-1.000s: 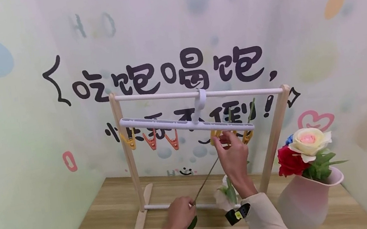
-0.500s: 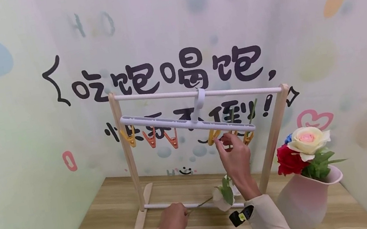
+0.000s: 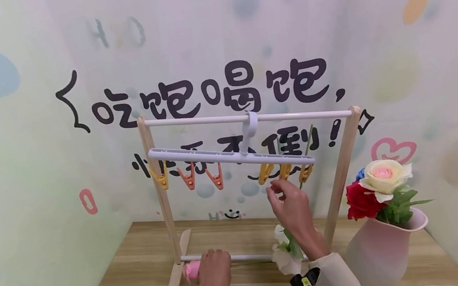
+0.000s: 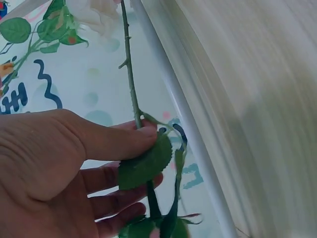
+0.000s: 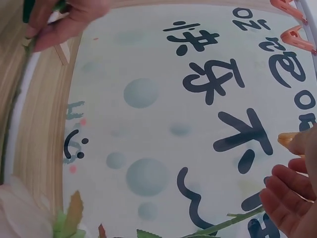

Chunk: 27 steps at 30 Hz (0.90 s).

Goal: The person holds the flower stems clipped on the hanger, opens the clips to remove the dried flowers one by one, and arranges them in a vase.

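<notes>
My left hand (image 3: 212,276) pinches a pink rose (image 3: 192,271) by its stem (image 4: 130,74) between thumb and fingers. The bloom points left, low by the rack's bottom bar. A green leaf (image 4: 146,163) lies against the fingers in the left wrist view. My right hand (image 3: 294,209) is just below the middle yellow clip (image 3: 285,171), fingers loosely bent with a gap to the thumb. Two more yellow clips flank it, left (image 3: 266,173) and right (image 3: 305,173). White roses (image 3: 286,258) hang upside down below the right hand, partly behind the wrist.
A lilac hanger (image 3: 230,155) hangs from the wooden rack's top bar (image 3: 304,114). Orange clips (image 3: 217,179) and another yellow clip (image 3: 160,178) are on its left half. To the right stands a pinkish vase (image 3: 378,254) with red and cream roses.
My left hand has moved left, and the pink rose has swung round so its bloom faces left and its stem lies low. My right hand has dropped slightly away from the clips.
</notes>
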Each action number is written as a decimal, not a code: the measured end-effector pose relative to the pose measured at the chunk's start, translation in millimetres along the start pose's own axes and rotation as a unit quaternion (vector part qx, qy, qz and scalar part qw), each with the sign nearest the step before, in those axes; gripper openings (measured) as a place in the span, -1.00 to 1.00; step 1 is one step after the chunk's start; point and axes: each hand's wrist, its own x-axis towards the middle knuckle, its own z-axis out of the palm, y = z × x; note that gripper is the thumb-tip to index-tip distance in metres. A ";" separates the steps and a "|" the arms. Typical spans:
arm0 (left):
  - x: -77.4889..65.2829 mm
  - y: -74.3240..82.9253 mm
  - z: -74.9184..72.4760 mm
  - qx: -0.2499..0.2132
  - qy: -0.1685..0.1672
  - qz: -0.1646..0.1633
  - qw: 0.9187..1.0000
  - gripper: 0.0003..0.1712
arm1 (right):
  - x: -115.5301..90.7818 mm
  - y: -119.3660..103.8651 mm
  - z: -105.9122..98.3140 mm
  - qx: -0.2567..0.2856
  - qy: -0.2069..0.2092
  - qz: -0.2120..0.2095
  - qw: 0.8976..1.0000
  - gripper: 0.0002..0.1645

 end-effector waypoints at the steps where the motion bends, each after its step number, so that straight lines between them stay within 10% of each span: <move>1: 0.4 1.2 -1.3 0.007 0.006 0.002 1.000 -0.89 | -2.9 -0.4 -0.1 -0.003 -0.014 -0.008 1.000 -0.83; 6: 3.5 5.2 -7.0 0.042 0.065 0.021 0.997 -0.88 | -23.3 -2.5 2.4 -0.018 -0.143 -0.068 0.987 -0.84; 14: 11.8 12.1 -22.8 0.076 0.122 0.034 0.989 -0.85 | -66.0 -4.9 25.3 -0.073 -0.386 -0.093 0.915 -0.70; 27: 12.6 26.4 -55.0 0.007 0.182 0.104 0.978 -0.73 | -87.6 -3.3 37.0 -0.031 -0.282 -0.087 0.955 -0.84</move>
